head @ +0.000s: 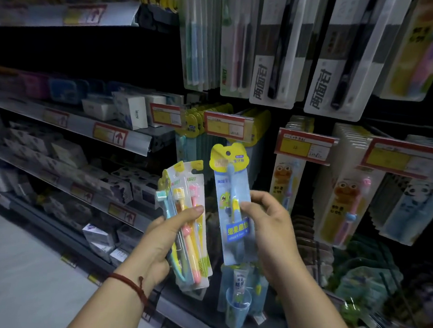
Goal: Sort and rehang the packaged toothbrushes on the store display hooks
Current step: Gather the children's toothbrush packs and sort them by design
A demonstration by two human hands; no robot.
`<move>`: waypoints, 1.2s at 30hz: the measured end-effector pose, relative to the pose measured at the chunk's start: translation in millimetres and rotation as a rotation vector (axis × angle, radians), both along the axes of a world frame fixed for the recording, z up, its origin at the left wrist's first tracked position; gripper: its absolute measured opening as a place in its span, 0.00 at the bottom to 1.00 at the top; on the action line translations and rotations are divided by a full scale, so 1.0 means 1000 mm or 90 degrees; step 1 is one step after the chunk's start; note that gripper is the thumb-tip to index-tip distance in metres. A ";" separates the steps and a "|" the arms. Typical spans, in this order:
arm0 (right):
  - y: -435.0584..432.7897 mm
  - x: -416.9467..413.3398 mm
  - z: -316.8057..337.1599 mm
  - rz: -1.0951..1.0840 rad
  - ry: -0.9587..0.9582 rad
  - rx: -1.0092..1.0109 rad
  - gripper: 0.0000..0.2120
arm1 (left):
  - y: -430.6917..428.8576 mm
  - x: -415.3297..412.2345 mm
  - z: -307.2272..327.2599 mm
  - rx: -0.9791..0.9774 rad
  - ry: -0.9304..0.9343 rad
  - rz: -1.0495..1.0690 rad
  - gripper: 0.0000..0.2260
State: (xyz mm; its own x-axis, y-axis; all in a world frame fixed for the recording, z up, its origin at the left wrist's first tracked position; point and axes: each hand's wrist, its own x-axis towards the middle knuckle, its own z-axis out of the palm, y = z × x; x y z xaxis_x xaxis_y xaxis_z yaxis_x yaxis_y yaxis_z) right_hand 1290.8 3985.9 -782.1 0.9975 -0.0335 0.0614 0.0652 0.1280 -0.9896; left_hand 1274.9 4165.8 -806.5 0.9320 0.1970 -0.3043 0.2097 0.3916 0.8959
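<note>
Packs in both hands: my left hand has its grip clamped round a fanned bundle. Meanwhile my right hand pinches the blue pack upright, just beside it.

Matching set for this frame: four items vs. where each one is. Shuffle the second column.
1. blue single-brush pack
2. fanned multi-brush packs
3. black-brush pack
4. blue cup

A. hanging in the top row
B. held in the left hand
C. low down, below both hands
D. held in the right hand

Pairs: 1-D, 2-B, 3-A, 4-C
</note>
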 end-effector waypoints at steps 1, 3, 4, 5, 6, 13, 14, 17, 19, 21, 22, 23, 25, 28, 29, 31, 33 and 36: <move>0.002 0.002 0.003 -0.023 -0.024 -0.004 0.05 | 0.000 0.001 -0.001 0.008 -0.002 0.004 0.24; 0.005 0.007 0.007 -0.061 -0.058 -0.006 0.04 | -0.001 0.002 -0.004 0.023 0.001 0.010 0.25; 0.006 0.010 0.009 -0.073 -0.067 -0.004 0.04 | -0.001 0.002 -0.005 0.029 0.008 0.012 0.25; 0.006 0.012 0.010 -0.081 -0.073 -0.003 0.04 | -0.001 0.003 -0.007 0.033 0.014 0.017 0.25; 0.006 0.014 0.012 -0.086 -0.079 -0.005 0.04 | -0.002 0.003 -0.007 0.035 0.014 0.020 0.24; 0.016 0.020 0.009 -0.093 -0.160 -0.033 0.09 | -0.002 0.007 -0.005 0.025 0.000 0.032 0.22; 0.016 0.020 0.008 -0.094 -0.164 -0.031 0.09 | -0.002 0.008 -0.005 0.026 0.000 0.036 0.22; 0.016 0.020 0.001 -0.104 -0.166 -0.023 0.09 | -0.001 0.010 -0.005 0.031 0.003 0.044 0.23; 0.015 0.019 -0.003 -0.113 -0.176 -0.018 0.10 | -0.002 0.010 -0.005 0.030 0.003 0.047 0.22; 0.015 0.018 -0.006 -0.118 -0.205 -0.031 0.12 | -0.003 0.010 -0.005 0.032 0.003 0.048 0.21; 0.016 0.018 -0.007 -0.124 -0.217 -0.039 0.12 | -0.004 0.010 -0.005 0.033 0.004 0.048 0.21; 0.017 0.019 -0.007 -0.135 -0.221 -0.039 0.12 | -0.005 0.010 -0.004 0.033 0.004 0.046 0.20; 0.018 0.021 -0.006 -0.158 -0.210 -0.017 0.09 | -0.005 0.009 -0.004 0.033 0.005 0.044 0.20; 0.019 0.024 0.000 -0.149 -0.194 -0.001 0.07 | -0.006 0.008 -0.003 0.033 0.007 0.041 0.22; 0.019 0.025 0.003 -0.144 -0.196 -0.006 0.07 | -0.006 0.008 -0.003 0.034 0.007 0.039 0.22; 0.020 0.025 0.009 -0.137 -0.210 -0.021 0.07 | -0.006 0.008 -0.003 0.035 0.007 0.040 0.21; 0.021 0.025 0.011 -0.132 -0.218 -0.045 0.07 | -0.005 0.006 -0.003 0.035 0.011 0.045 0.21; 0.023 0.023 0.008 -0.136 -0.214 -0.059 0.05 | -0.003 0.005 -0.002 0.034 0.009 0.050 0.22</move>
